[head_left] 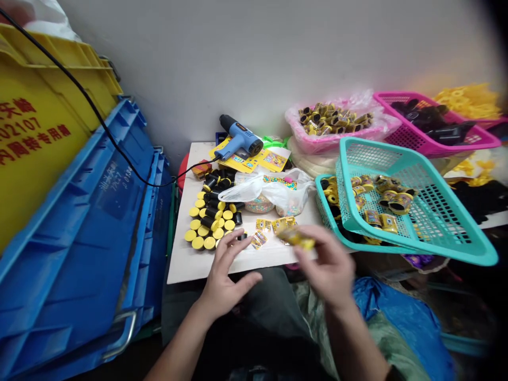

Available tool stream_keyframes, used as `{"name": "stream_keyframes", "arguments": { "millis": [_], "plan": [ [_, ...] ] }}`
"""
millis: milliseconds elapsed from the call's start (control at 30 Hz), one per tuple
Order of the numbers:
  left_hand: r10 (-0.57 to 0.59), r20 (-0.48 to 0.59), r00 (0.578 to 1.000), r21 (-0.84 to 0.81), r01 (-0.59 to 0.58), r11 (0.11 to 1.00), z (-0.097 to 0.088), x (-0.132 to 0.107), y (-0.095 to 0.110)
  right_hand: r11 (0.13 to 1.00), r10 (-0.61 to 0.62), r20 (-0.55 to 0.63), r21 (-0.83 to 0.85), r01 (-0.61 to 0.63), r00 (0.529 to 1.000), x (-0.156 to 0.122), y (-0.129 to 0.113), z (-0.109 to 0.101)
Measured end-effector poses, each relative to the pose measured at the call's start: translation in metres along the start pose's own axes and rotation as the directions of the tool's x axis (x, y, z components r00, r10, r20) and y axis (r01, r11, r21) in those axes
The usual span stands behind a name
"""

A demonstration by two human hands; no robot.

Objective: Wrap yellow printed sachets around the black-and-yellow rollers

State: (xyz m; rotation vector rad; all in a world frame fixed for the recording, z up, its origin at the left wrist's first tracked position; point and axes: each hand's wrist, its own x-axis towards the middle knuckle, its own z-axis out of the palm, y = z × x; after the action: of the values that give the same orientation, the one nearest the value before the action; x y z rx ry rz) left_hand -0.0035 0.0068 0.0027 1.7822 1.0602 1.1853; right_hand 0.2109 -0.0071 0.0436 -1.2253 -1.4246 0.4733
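Tabletop (187,264): two hands (227,283) (330,267), one yellowish item (294,237) held.

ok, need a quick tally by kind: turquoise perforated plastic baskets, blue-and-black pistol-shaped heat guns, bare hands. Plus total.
Turquoise perforated plastic baskets: 2 (upper basket, lower basket)
Blue-and-black pistol-shaped heat gun: 1
Bare hands: 2 (left hand, right hand)
Total: 5

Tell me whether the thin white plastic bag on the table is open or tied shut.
Open: the thin white plastic bag has its mouth spread, and small multicoloured beads show uncovered inside it.
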Motion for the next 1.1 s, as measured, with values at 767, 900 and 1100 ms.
{"name": "stream_keyframes", "arguments": {
  "millis": [767,900,1100],
  "plan": [
    [-0.48,-0.158,0.863,-0.331,0.412,0.849,0.013,0.001,-0.022,0.944,0.311,0.152,-0.168,-0.286,0.938,-0.015,0.069,0.076],
    [-0.535,-0.062,0.843,-0.49,0.441,0.752,0.024,0.009,-0.021,0.783,0.477,0.243,0.319,-0.534,0.845,-0.029,0.041,0.081],
    [-0.58,0.128,0.804,-0.499,0.558,0.663,0.013,0.001,-0.017,0.539,0.525,0.436,0.495,-0.682,0.731,-0.031,0.037,0.086]
  ]
}}
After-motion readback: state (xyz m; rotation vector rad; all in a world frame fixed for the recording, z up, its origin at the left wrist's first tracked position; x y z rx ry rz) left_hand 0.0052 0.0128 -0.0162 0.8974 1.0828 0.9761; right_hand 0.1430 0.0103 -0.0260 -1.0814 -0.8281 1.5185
